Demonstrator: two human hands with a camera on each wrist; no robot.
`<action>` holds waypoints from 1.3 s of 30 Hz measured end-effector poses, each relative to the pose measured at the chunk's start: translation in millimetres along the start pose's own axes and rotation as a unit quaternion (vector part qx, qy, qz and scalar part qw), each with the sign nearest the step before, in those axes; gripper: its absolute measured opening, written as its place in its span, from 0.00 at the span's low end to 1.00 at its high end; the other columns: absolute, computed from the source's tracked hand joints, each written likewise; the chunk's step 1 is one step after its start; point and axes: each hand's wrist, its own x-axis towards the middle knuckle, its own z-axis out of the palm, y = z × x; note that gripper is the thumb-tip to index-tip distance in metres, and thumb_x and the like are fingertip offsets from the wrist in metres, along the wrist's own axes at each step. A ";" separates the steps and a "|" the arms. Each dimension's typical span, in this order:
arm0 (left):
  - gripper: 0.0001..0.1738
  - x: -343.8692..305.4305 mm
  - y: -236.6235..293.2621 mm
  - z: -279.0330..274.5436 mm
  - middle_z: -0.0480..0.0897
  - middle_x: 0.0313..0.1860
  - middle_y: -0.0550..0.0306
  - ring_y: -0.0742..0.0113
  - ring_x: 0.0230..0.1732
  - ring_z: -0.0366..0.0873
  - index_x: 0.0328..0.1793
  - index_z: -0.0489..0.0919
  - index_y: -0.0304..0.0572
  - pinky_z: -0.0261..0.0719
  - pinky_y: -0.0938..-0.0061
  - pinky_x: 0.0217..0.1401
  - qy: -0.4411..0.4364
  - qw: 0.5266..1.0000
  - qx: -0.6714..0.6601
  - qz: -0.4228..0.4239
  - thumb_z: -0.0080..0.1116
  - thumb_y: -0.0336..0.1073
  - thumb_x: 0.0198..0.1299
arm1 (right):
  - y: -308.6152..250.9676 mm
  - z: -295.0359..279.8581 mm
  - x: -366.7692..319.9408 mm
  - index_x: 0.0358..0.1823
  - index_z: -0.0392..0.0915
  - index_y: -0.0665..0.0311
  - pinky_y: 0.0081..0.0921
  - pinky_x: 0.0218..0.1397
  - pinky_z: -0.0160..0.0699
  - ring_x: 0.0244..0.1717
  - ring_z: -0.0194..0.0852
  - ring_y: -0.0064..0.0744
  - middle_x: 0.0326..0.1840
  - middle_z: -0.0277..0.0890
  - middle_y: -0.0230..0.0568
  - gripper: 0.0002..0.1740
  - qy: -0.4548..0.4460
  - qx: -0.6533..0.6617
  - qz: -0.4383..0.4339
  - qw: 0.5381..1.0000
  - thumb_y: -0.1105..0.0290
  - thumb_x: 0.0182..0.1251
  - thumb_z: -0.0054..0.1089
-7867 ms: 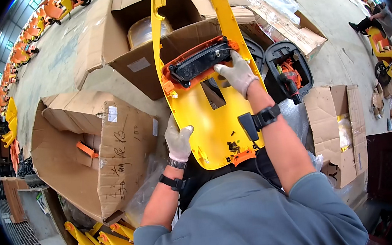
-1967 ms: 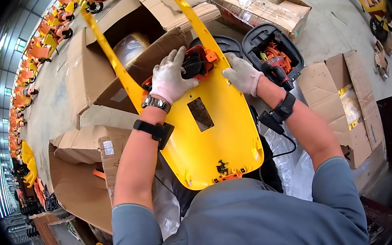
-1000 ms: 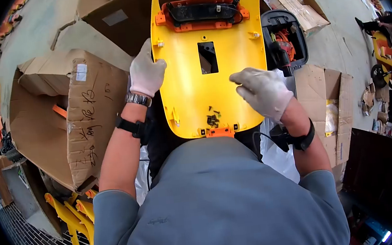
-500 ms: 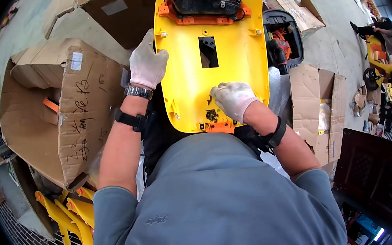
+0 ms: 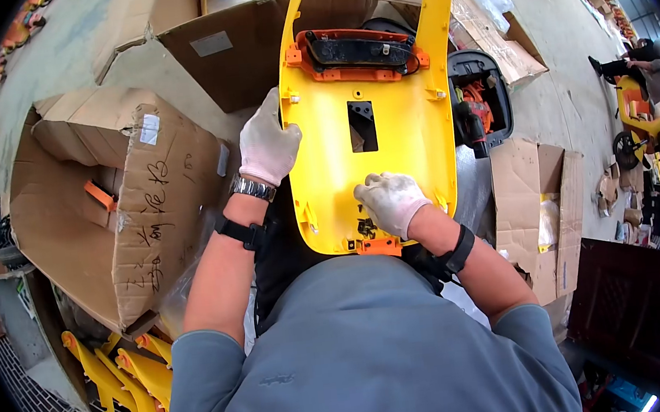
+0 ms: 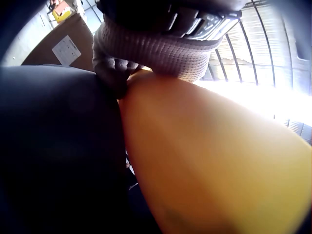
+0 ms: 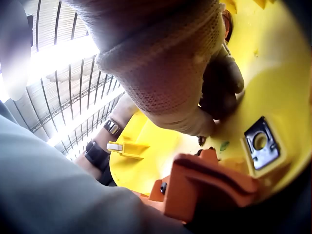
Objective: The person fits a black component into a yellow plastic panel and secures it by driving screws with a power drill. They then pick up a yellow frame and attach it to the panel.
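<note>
A yellow plastic body panel point(image 5: 324, 150) with two long arms lies across the person's lap. My gloved left hand point(image 5: 268, 142) grips its left edge, thumb over the rim; the left wrist view shows the glove point(image 6: 151, 53) close on that edge. Low on the panel, my gloved right hand point(image 5: 394, 202) has curled fingers beside a small pile of black screws point(image 5: 366, 227). It pinches a screw point(image 7: 201, 140), mostly hidden under the fingertips. An orange bracket point(image 5: 378, 247) sits at the lower edge. Higher up, a black lamp-like unit point(image 5: 362, 51) sits in an orange frame.
Open cardboard boxes stand at left point(image 5: 166, 215), behind the panel, and at right point(image 5: 536, 216). A black tool case point(image 5: 481, 97) with a red-and-black power tool lies just right of the panel. Yellow parts point(image 5: 123, 380) lie at lower left.
The black unit in its orange frame has come to rest at the panel's upper end. Both hands have left it: the left for the left edge, the right down to the screws, its fingers curling.
</note>
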 end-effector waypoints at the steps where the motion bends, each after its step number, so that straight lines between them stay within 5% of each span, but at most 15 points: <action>1: 0.37 0.0 0.7 -1.2 0.85 0.60 0.29 0.42 0.58 0.87 0.78 0.71 0.30 0.84 0.62 0.62 0.001 1.000 -0.004 0.003 0.60 0.32 0.60 | -1.6 -6.6 -2.8 0.49 0.82 0.59 0.41 0.58 0.84 0.53 0.86 0.49 0.51 0.84 0.47 0.11 -0.004 0.012 0.006 1.000 0.73 0.67 0.58; 3: 0.37 -1.3 0.4 -1.5 0.84 0.62 0.29 0.42 0.59 0.86 0.78 0.71 0.29 0.83 0.63 0.63 0.008 1.000 0.003 0.011 0.60 0.29 0.60 | -5.0 -28.0 -8.9 0.50 0.82 0.60 0.42 0.58 0.83 0.53 0.85 0.50 0.51 0.84 0.47 0.12 -0.010 0.031 0.014 0.999 0.72 0.67 0.57; 7: 0.36 -4.6 -5.3 2.1 0.84 0.62 0.30 0.42 0.60 0.86 0.77 0.72 0.28 0.83 0.64 0.64 0.029 0.999 -0.013 0.030 0.60 0.27 0.58 | 13.7 -75.5 5.5 0.48 0.82 0.59 0.44 0.57 0.82 0.51 0.85 0.52 0.48 0.83 0.47 0.11 0.173 0.131 -0.055 0.975 0.68 0.67 0.57; 12: 0.36 -8.5 -8.4 5.0 0.84 0.61 0.30 0.41 0.60 0.86 0.76 0.73 0.28 0.83 0.63 0.63 0.042 0.997 -0.047 0.050 0.61 0.27 0.57 | 41.1 -131.5 100.2 0.44 0.87 0.65 0.38 0.56 0.84 0.47 0.88 0.51 0.44 0.88 0.50 0.11 0.275 0.229 -0.057 0.932 0.71 0.63 0.63; 16: 0.34 -6.1 -9.7 5.4 0.85 0.59 0.34 0.39 0.58 0.85 0.73 0.75 0.33 0.84 0.60 0.61 0.060 0.996 -0.052 0.051 0.61 0.27 0.57 | 49.4 -126.1 169.8 0.47 0.89 0.65 0.39 0.59 0.83 0.49 0.87 0.53 0.46 0.88 0.53 0.13 0.279 0.212 -0.027 0.936 0.70 0.64 0.62; 24: 0.33 -6.1 -7.9 -1.1 0.85 0.58 0.35 0.38 0.58 0.84 0.73 0.76 0.34 0.84 0.58 0.61 0.045 0.996 -0.076 0.032 0.62 0.29 0.58 | 38.3 -114.5 190.9 0.47 0.90 0.57 0.43 0.57 0.84 0.50 0.86 0.52 0.50 0.87 0.46 0.12 0.344 0.093 -0.029 0.934 0.65 0.69 0.62; 39: 0.32 -8.7 -12.1 -2.1 0.85 0.58 0.34 0.38 0.58 0.85 0.72 0.76 0.33 0.84 0.58 0.62 0.049 0.994 -0.090 0.034 0.63 0.30 0.59 | 17.8 -130.3 185.2 0.49 0.86 0.58 0.41 0.54 0.87 0.51 0.88 0.50 0.55 0.82 0.48 0.10 0.251 -0.076 0.014 0.965 0.69 0.71 0.58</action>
